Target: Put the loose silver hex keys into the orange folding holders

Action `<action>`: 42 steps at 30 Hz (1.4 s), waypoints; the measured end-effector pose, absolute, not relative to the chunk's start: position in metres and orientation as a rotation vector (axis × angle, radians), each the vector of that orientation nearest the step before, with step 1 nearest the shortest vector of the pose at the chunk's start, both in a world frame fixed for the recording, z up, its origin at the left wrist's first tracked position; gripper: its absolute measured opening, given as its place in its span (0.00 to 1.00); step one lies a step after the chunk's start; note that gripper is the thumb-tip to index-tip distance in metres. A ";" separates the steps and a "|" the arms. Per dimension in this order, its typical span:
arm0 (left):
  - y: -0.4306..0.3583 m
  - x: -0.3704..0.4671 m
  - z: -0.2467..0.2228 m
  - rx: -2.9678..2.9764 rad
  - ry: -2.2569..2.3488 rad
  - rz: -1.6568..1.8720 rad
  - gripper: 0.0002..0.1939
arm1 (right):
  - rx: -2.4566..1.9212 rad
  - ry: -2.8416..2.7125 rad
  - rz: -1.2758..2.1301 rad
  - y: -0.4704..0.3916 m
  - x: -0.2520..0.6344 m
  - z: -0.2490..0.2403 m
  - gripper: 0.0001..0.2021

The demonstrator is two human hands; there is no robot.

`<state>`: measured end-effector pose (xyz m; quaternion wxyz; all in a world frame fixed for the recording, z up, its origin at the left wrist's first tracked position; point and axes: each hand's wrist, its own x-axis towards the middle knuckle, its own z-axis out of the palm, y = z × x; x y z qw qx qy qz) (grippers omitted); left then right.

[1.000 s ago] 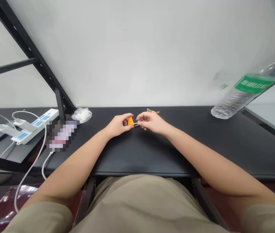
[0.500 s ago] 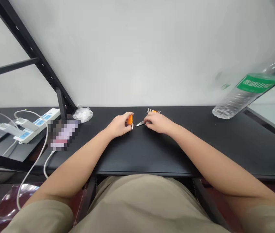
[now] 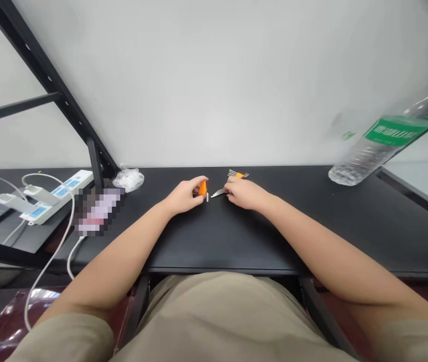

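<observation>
My left hand [image 3: 185, 196] is closed on an orange piece [image 3: 202, 188], held between thumb and fingers over the black table [image 3: 221, 236]. A small silver metal piece [image 3: 207, 197] stands out just beside its fingertips. To the right, my right hand [image 3: 244, 192] has its fingers closed at a bundle of thin metal rods [image 3: 219, 192], whose tips point left. Behind that hand lies a second orange piece [image 3: 239, 175] with several thin metal rods [image 3: 232, 173] fanning from it.
A crumpled clear plastic bag [image 3: 128, 179], a pixelated phone [image 3: 100, 211] and a white power strip [image 3: 59, 196] with cables are at the left. A plastic bottle [image 3: 383, 138] leans at the right. A black metal frame [image 3: 48, 75] rises at the left.
The camera view has shifted slightly. The orange piece in my left hand looks more upright, and the small silver piece now shows apart from my fingertips. My right hand has barely moved.
</observation>
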<state>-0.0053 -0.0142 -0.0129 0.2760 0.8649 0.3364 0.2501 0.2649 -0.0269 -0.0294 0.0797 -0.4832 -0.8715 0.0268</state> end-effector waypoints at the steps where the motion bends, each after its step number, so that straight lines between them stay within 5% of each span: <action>1: -0.014 -0.005 -0.012 2.326 0.885 0.668 0.26 | -1.456 -2.599 0.066 -0.027 0.264 -0.030 0.08; 14: -0.008 -0.005 -0.022 2.349 0.852 0.657 0.28 | -1.535 -2.732 -0.233 -0.036 0.251 -0.022 0.11; 27: -0.010 -0.007 -0.017 2.450 0.918 0.633 0.25 | -1.047 -2.383 0.054 -0.036 0.255 -0.015 0.07; 42: -0.009 -0.006 -0.017 2.474 1.018 0.629 0.24 | -0.955 -2.379 -0.015 -0.040 0.256 -0.011 0.11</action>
